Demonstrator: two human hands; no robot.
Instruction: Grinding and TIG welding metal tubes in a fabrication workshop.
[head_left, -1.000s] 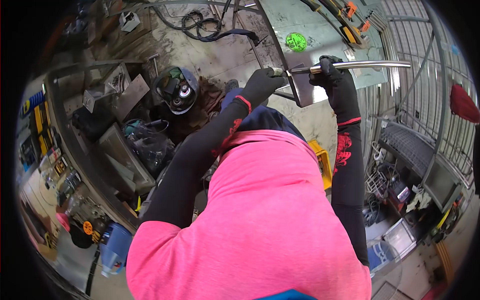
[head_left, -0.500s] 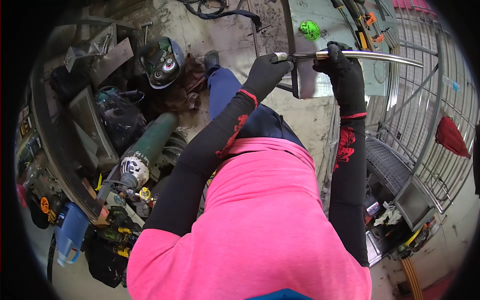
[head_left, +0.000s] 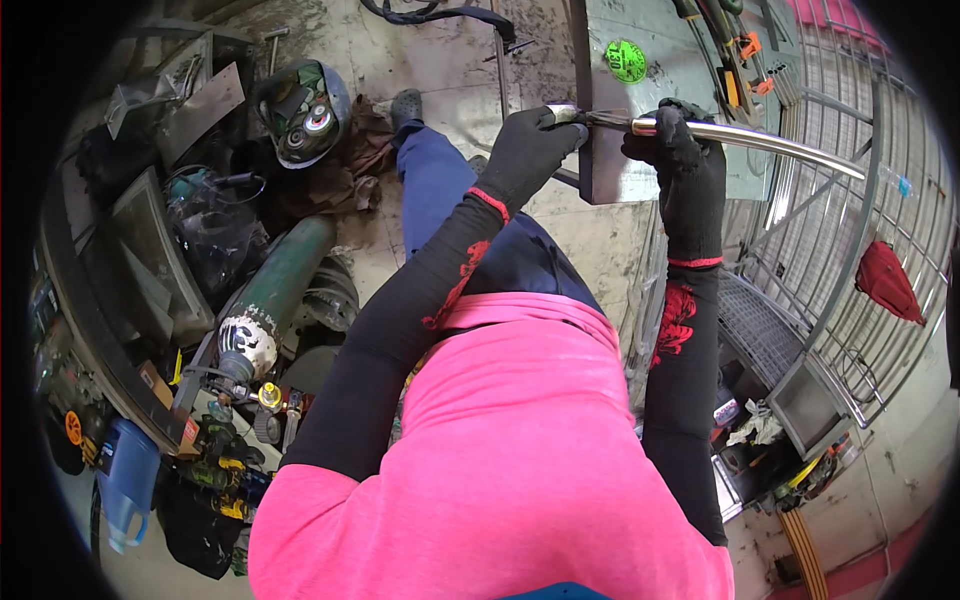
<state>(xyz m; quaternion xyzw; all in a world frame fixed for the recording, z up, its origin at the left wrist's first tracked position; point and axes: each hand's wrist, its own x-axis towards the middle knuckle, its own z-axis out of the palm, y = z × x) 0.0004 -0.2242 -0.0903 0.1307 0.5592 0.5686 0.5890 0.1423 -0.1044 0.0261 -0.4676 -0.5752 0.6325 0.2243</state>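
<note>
My left hand, in a black glove, is closed around a slim tool with a pale end and a dark, narrow, blade-like part. Its exact kind I cannot make out. Gripped in my gloved right hand is a shiny, slightly curved metal tube, which runs out to the right. The tool's dark part points at the tube's near end, and whether they touch is unclear. Both hands are over the edge of a grey metal-topped table bearing a round green sticker.
Hand tools lie at the table's far right. Metal grilles stand along the right. At left are a green gas cylinder, a helmet-like bowl holding cans, sheet-metal pieces and a blue jug.
The tube has shifted right and its far end has dropped lower in view. More of the tool's dark part shows between my hands. The whole view has shifted slightly.
</note>
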